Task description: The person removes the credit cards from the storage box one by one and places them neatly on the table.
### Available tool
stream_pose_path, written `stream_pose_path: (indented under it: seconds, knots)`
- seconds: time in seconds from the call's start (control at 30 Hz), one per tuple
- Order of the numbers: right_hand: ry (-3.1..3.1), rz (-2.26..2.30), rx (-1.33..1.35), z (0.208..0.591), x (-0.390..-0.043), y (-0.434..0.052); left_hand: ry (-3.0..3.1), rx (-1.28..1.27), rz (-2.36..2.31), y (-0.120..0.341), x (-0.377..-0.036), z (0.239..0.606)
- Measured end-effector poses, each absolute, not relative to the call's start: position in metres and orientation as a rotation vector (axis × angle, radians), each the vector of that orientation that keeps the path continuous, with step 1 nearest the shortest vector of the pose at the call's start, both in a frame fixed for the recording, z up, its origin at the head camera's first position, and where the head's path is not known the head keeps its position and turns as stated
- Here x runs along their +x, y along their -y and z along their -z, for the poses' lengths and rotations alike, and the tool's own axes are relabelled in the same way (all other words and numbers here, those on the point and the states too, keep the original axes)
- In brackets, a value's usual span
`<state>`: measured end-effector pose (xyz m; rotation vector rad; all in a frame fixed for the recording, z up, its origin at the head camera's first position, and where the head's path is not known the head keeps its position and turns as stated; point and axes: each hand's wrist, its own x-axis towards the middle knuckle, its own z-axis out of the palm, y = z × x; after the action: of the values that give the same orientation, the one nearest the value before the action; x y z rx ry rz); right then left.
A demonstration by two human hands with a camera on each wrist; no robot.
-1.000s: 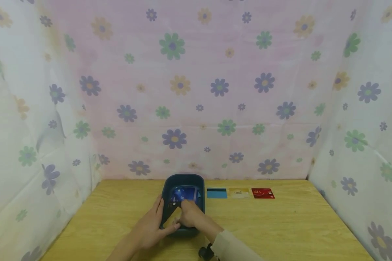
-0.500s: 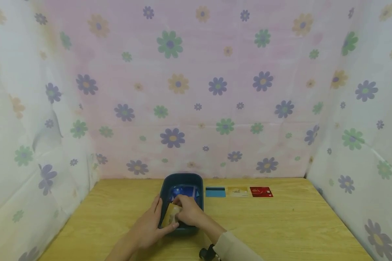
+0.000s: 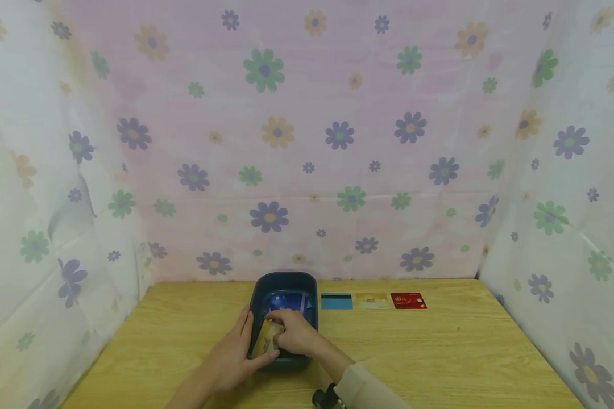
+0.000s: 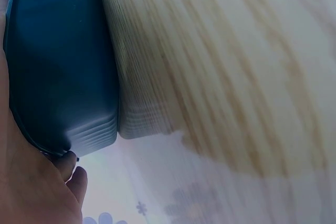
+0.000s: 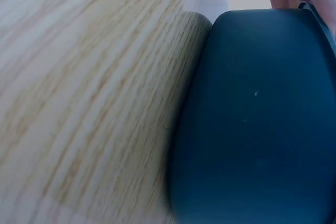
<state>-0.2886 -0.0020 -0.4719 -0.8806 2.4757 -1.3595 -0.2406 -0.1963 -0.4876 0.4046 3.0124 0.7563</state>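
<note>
Head view shows your right hand (image 3: 295,336) pinching a gold card (image 3: 267,336) inside the dark blue tub (image 3: 285,281), at its near left side. Your left hand (image 3: 235,355) lies on the tub's left rim with straight fingers and grips nothing. More blue cards (image 3: 285,301) sit deeper in the tub. Keep the tub steady with that flat hand and lift the gold card straight up, so the others stay put. Three cards lie on the counter (image 3: 440,352) just right of the tub: blue (image 3: 336,301), gold (image 3: 372,300), red (image 3: 408,300).
</note>
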Motion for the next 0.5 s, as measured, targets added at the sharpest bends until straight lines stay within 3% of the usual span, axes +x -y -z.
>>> stream_pose_path:
  seconds: [0.5]
  knots:
    - [-2.466,1.364,-0.896,0.4753,-0.2915,0.0007,-3.022,0.417,-0.746,0.1955,-0.242,0.488]
